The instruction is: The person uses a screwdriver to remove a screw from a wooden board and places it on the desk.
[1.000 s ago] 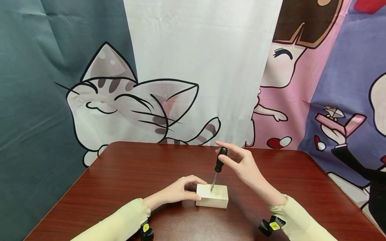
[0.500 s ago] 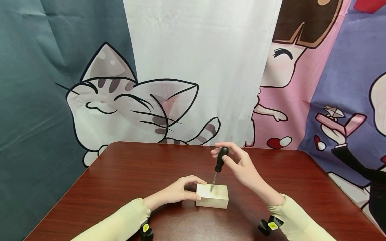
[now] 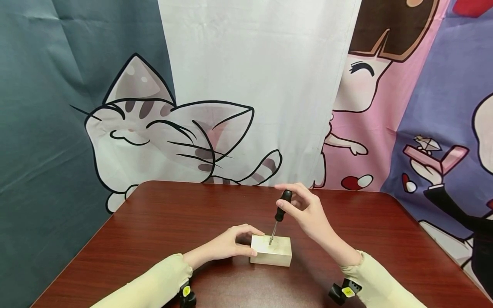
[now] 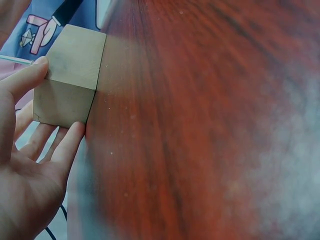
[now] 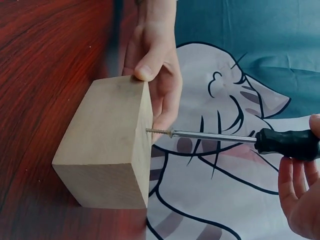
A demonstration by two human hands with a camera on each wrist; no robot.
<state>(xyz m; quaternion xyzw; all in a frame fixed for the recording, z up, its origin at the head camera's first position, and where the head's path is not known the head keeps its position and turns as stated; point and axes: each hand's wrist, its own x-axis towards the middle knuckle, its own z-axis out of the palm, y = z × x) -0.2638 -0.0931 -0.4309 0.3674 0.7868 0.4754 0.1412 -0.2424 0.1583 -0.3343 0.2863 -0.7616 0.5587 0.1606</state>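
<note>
A pale wooden block point(image 3: 271, 259) lies on the table in the head view. My left hand point(image 3: 227, 244) grips its left end, thumb on the near side and fingers behind. The left wrist view shows the thumb point(image 4: 35, 72) and fingertips at the block's edges. A screw point(image 5: 157, 131) stands upright in the block's top face, part of its thread showing. The tip of a black-handled screwdriver point(image 5: 285, 144) meets the screw's head. Thumb and fingers of my right hand point(image 3: 311, 210) pinch the screwdriver's handle, which leans slightly right in the head view.
The reddish-brown wooden table point(image 3: 185, 209) extends around the block. Behind it hangs a cloth backdrop point(image 3: 250, 64) with a cartoon cat and other figures. A small black camera is strapped at each wrist, next to the pale sleeves point(image 3: 154, 278).
My right thumb swung off to the right of the handle, then back across it, with the fingers shifting around it. The handle tilts slightly more right. Left hand and block stay still.
</note>
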